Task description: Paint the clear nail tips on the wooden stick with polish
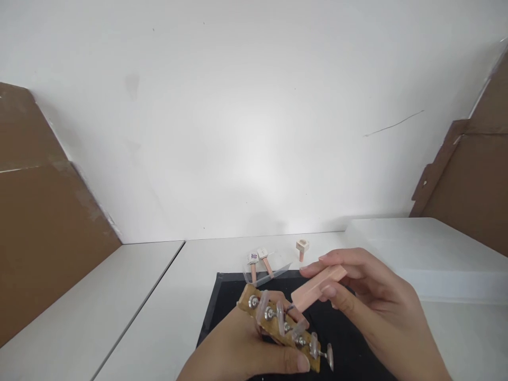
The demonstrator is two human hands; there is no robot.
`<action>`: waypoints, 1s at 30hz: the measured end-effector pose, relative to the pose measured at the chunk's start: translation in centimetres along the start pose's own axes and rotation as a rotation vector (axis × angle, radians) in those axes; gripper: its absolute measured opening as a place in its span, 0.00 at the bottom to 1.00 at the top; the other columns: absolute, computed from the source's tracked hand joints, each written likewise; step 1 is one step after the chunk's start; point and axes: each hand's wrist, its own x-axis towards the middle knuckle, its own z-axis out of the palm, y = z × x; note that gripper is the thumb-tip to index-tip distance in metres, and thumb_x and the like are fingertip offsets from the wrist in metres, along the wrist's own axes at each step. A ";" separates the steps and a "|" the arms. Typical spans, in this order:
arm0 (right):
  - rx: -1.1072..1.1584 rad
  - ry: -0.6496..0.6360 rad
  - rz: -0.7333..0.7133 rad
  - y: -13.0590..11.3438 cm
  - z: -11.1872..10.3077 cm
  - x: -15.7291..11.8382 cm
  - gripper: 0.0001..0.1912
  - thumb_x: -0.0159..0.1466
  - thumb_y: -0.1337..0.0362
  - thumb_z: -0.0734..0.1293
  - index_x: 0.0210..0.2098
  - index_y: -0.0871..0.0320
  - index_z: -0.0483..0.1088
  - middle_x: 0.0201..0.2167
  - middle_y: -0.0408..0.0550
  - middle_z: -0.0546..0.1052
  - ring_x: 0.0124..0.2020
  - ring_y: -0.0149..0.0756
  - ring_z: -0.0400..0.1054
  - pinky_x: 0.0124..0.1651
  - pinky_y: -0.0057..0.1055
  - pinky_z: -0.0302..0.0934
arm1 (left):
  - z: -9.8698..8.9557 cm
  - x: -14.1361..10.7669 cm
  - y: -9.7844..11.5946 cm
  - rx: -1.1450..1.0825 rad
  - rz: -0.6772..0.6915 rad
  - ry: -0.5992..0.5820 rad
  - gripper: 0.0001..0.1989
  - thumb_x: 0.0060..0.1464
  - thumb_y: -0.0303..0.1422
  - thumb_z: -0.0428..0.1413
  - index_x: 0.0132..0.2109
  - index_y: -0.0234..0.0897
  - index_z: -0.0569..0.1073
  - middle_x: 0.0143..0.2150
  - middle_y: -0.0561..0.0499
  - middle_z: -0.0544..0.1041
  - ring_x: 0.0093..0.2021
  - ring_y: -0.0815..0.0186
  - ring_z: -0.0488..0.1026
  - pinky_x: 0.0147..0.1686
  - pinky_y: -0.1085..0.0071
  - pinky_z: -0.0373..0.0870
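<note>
My left hand (pixel 254 344) is closed around a wooden nail-tip stand (pixel 246 299), which tilts down to the right. Several silver metal posts rise from the bar, each bearing a clear nail tip (pixel 280 316). Between the thumb and fingers of my right hand (pixel 369 301) is a nail polish brush with a blocky pink handle (pixel 313 291). Its thin dark end points down-left and reaches the nail tips near the middle of the bar; whether it touches one I cannot tell.
Behind the stand, two white-headed pieces with pink stems (pixel 253 257) lie beside a clear plastic strip (pixel 273 275). A third such piece (pixel 302 245) is farther right. A black mat (pixel 216 301) lies under my hands. A white box (pixel 397 238) stands right; cardboard panels (pixel 51 233) flank the table.
</note>
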 end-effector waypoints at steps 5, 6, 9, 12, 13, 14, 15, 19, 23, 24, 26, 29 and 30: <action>-0.069 0.150 0.021 0.1 0.2 -0.1 0.07 0.62 0.64 0.72 0.38 0.44 0.76 0.33 0.34 0.86 0.23 0.23 0.75 0.27 0.12 0.67 | -0.2 0.0 -0.1 0.010 -0.046 0.012 0.19 0.42 0.36 0.70 0.42 0.39 0.75 0.35 0.56 0.77 0.35 0.69 0.72 0.36 0.71 0.67; -0.067 0.143 0.018 0.2 0.2 -0.1 0.06 0.63 0.64 0.72 0.38 0.44 0.75 0.34 0.34 0.86 0.24 0.23 0.75 0.28 0.11 0.68 | -0.3 0.1 -0.2 0.018 -0.048 0.014 0.19 0.42 0.37 0.70 0.42 0.39 0.75 0.35 0.56 0.76 0.35 0.69 0.72 0.36 0.71 0.67; -0.021 0.111 0.005 0.1 0.2 -0.2 0.05 0.64 0.61 0.72 0.39 0.43 0.75 0.34 0.34 0.86 0.27 0.23 0.78 0.30 0.10 0.69 | -0.6 0.2 -0.4 0.015 -0.034 0.017 0.19 0.43 0.37 0.70 0.42 0.39 0.75 0.35 0.56 0.75 0.36 0.68 0.72 0.37 0.70 0.67; 0.059 0.066 -0.022 0.0 0.3 -0.2 0.04 0.66 0.59 0.70 0.41 0.44 0.75 0.33 0.35 0.86 0.28 0.23 0.78 0.31 0.10 0.70 | -0.8 0.3 -0.3 0.030 -0.014 0.028 0.20 0.42 0.39 0.69 0.41 0.39 0.73 0.36 0.55 0.75 0.39 0.65 0.73 0.39 0.68 0.67; 0.073 0.036 -0.032 0.0 0.3 -0.2 0.04 0.66 0.59 0.69 0.42 0.44 0.75 0.34 0.35 0.86 0.28 0.23 0.78 0.32 0.11 0.70 | -0.8 0.4 -0.2 0.043 -0.012 0.032 0.20 0.42 0.40 0.69 0.41 0.39 0.73 0.37 0.54 0.76 0.40 0.63 0.73 0.39 0.68 0.67; 0.076 0.000 -0.042 -0.1 0.3 -0.2 0.05 0.67 0.60 0.69 0.43 0.44 0.75 0.34 0.35 0.86 0.30 0.24 0.79 0.33 0.12 0.71 | -0.9 0.4 -0.1 0.059 -0.007 0.034 0.20 0.42 0.40 0.69 0.41 0.39 0.74 0.38 0.53 0.76 0.41 0.62 0.73 0.40 0.67 0.66; 0.073 -0.032 -0.052 -0.1 0.2 -0.2 0.06 0.67 0.61 0.68 0.44 0.44 0.75 0.35 0.36 0.86 0.32 0.25 0.79 0.33 0.12 0.71 | -1.0 0.4 0.0 0.073 0.000 0.034 0.20 0.42 0.41 0.69 0.40 0.39 0.74 0.39 0.52 0.76 0.41 0.61 0.72 0.40 0.66 0.66; 0.052 -0.096 -0.079 -0.1 0.0 -0.1 0.09 0.67 0.64 0.68 0.46 0.43 0.74 0.38 0.36 0.85 0.34 0.26 0.80 0.32 0.14 0.72 | -1.0 0.4 0.0 0.085 0.009 0.016 0.20 0.42 0.42 0.69 0.41 0.39 0.74 0.38 0.52 0.75 0.41 0.61 0.72 0.40 0.66 0.66; 0.058 -0.099 -0.090 -0.2 0.2 0.2 0.09 0.69 0.64 0.67 0.45 0.43 0.73 0.31 0.34 0.86 0.33 0.25 0.79 0.33 0.13 0.71 | -0.7 0.1 -0.1 0.072 0.033 -0.014 0.18 0.44 0.39 0.69 0.40 0.38 0.74 0.37 0.53 0.74 0.40 0.63 0.72 0.39 0.67 0.67; 0.059 -0.087 -0.097 -0.2 0.3 0.2 0.08 0.69 0.64 0.66 0.45 0.43 0.73 0.29 0.34 0.86 0.32 0.25 0.79 0.33 0.12 0.70 | -0.6 0.1 0.0 0.069 0.034 -0.022 0.17 0.44 0.38 0.69 0.40 0.38 0.74 0.37 0.54 0.74 0.39 0.64 0.72 0.39 0.68 0.67; 0.028 -0.056 -0.095 -0.1 0.3 0.2 0.08 0.69 0.64 0.67 0.45 0.43 0.73 0.32 0.34 0.86 0.30 0.24 0.78 0.33 0.12 0.70 | -0.4 -0.1 0.0 0.062 0.014 -0.023 0.16 0.44 0.36 0.69 0.39 0.39 0.75 0.37 0.55 0.75 0.39 0.66 0.72 0.39 0.69 0.68; -0.033 0.021 -0.078 0.1 0.3 0.0 0.08 0.68 0.63 0.68 0.44 0.43 0.74 0.37 0.34 0.86 0.31 0.23 0.78 0.32 0.12 0.70 | -0.4 -0.2 -0.2 0.059 -0.032 -0.006 0.18 0.42 0.36 0.70 0.42 0.40 0.76 0.36 0.55 0.77 0.38 0.66 0.73 0.38 0.70 0.68; -0.035 0.057 -0.072 0.2 0.4 -0.1 0.07 0.67 0.63 0.68 0.43 0.43 0.75 0.37 0.34 0.86 0.32 0.23 0.79 0.32 0.11 0.70 | -0.5 -0.2 -0.4 0.066 -0.041 0.000 0.19 0.42 0.36 0.70 0.42 0.41 0.76 0.36 0.55 0.77 0.38 0.66 0.74 0.37 0.70 0.68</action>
